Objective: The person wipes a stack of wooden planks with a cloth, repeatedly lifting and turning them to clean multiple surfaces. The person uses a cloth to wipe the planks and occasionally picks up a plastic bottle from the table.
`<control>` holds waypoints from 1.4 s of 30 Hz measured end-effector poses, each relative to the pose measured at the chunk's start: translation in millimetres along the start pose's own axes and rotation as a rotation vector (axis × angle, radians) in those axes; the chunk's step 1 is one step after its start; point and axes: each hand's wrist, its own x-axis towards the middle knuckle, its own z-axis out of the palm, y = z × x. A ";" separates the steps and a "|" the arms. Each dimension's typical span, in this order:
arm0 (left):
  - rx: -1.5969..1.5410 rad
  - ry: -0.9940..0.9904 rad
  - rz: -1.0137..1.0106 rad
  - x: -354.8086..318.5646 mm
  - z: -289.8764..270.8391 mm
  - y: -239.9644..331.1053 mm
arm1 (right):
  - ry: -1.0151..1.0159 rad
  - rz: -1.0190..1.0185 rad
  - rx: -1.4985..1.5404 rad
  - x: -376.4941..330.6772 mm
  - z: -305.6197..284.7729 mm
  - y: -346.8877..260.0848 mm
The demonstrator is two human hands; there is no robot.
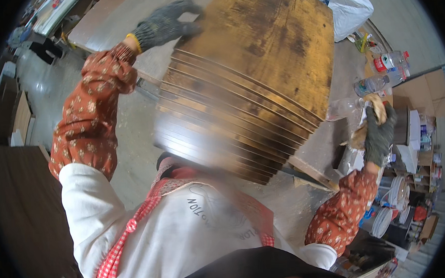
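Note:
A stack of flat yellow-brown boards (277, 28) with dark stains lies before me, its near edges fanned out in steps. At the far left edge of the top board is my left hand (167, 25), in a grey knit glove with a yellow cuff. Its thumb stands apart from the outstretched fingers, and the fingertips are blurred at the board's edge. Off to the right of the stack, my right hand (380, 134), in a dark grey glove, is closed around a crumpled tan rag (377, 108). Part of the rag hangs beside the hand.
Several plastic bottles (388, 62) stand and lie right of the stack, near a white plastic bag (347, 11). Shelves and boxes (422, 162) with round white reels (383, 222) crowd the right side. Brown panels (19, 192) stand at left; a person's dark-trousered legs (47, 50) show far left.

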 end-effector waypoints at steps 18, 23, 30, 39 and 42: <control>0.037 -0.108 0.487 22.5 -8.0 -47.5 | -0.385 -0.699 -0.447 -143.1 189.6 -413.1; -0.077 0.002 0.455 22.3 8.6 -48.9 | -0.193 -0.678 -0.517 -149.5 189.3 -401.6; -0.150 -0.055 0.437 22.5 4.6 -54.0 | -0.403 -0.591 -0.518 -148.3 198.1 -416.1; -0.160 -0.039 0.425 30.0 12.9 -50.2 | -0.460 -0.583 -0.522 -143.8 196.0 -405.5; -0.157 -0.034 0.424 33.5 11.6 -49.6 | -0.232 -0.581 -0.486 -139.6 194.6 -407.0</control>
